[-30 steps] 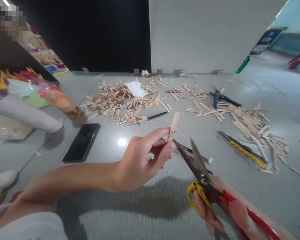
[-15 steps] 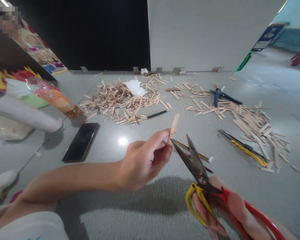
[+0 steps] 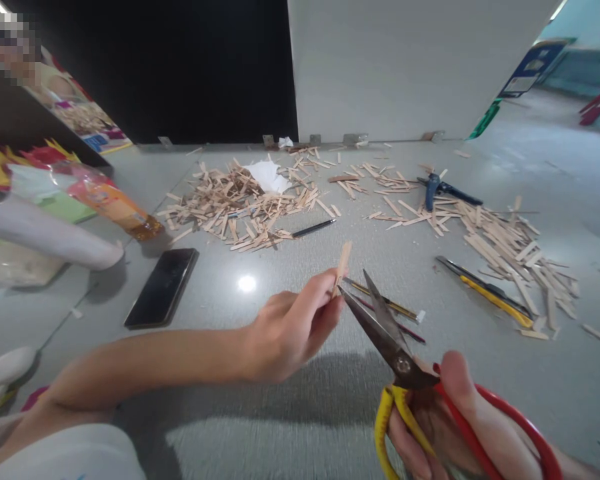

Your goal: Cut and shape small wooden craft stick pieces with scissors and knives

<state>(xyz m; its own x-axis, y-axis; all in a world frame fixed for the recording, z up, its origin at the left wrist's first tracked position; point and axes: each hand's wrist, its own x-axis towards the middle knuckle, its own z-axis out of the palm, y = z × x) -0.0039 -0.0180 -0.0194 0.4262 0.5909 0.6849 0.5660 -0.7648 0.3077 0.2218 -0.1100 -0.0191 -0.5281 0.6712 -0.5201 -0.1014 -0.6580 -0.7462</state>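
Between the thumb and fingers of my left hand (image 3: 293, 330) is pinched a small flat wooden stick (image 3: 344, 261), standing nearly upright. My right hand (image 3: 473, 413) grips scissors (image 3: 393, 347) with one yellow and one red handle. Their blades are parted, and the lower blade's tip is at the base of the stick, by my left fingertips; whether it touches cannot be made out. Beneath the blades, a thin yellow-and-black pencil (image 3: 385, 301) and a dark red one (image 3: 410, 331) lie on the table.
Cut wooden pieces (image 3: 250, 207) are heaped ahead, with more sticks (image 3: 510, 243) at right beside blue-handled pliers (image 3: 433, 190) and a yellow utility knife (image 3: 495, 297). A phone (image 3: 163, 288), a bottle (image 3: 115, 203) and a pen (image 3: 313, 228) lie leftward. Black and white panels (image 3: 420, 73) stand behind; a person sits far left.
The stick and my left hand have shifted slightly down. The scissors have moved a little left, their blades now somewhat closer together. My right thumb has risen on the red handle.
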